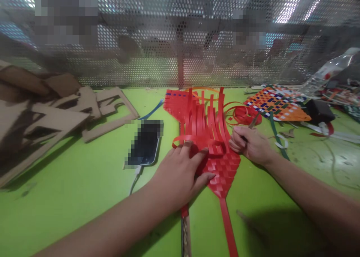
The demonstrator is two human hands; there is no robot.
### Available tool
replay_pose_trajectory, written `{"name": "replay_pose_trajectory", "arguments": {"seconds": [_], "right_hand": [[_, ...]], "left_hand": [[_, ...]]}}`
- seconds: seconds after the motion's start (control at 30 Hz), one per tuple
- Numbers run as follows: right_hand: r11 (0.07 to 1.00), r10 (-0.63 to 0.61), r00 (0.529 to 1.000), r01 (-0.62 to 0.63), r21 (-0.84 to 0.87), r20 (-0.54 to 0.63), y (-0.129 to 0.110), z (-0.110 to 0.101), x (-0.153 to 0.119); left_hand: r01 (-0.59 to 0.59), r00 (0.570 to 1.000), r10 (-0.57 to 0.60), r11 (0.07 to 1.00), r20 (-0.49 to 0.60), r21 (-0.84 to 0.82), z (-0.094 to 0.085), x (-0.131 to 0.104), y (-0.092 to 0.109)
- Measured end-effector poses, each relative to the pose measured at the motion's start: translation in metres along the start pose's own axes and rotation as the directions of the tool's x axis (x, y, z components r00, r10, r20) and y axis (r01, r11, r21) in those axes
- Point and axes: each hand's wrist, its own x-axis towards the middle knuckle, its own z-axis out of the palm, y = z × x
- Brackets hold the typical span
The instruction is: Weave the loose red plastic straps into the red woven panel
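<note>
A red woven piece of flat plastic strips (225, 169) lies on the green table, its tight weave towards me and its loose strip ends fanning away. My left hand (178, 170) rests on its left part with fingers spread. One red strip (184, 138) curls in a loop above those fingertips. At the weave's right edge, my right hand (250, 142) is closed around a thin pointed tool (254, 120), whose tip sticks up past the fist; its exact kind is unclear. A long red strip (228, 227) runs from the weave's near corner towards me.
Left of the weave lies a phone (146, 142) with a white cable (136, 178). Cardboard scraps (109, 125) pile up at the left. Coiled red strip (242, 114), an orange checkered weave (281, 105), a black block (320, 110) and a plastic bottle (329, 71) lie at the right. Perforated metal mesh (157, 62) stands behind.
</note>
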Motion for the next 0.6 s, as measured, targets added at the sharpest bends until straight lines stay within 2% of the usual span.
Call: {"name": "replay_pose_trajectory", "arguments": {"seconds": [0.13,0.4,0.6], "right_hand": [[0.999,0.032,0.999,-0.033,0.013,0.036,-0.003,-0.001,-0.002],[0.988,-0.106,0.989,0.117,0.105,-0.104,-0.015,-0.005,0.004],[0.990,-0.103,0.992,0.110,0.085,-0.076,-0.020,0.001,-0.001]], "left_hand": [[0.000,1.000,0.000,1.000,0.001,0.003,0.000,0.000,0.000],[-0.002,1.000,0.002,1.000,-0.001,0.001,-0.002,-0.001,0.001],[-0.009,1.000,0.008,1.000,-0.014,-0.013,0.000,-0.001,0.000]]}}
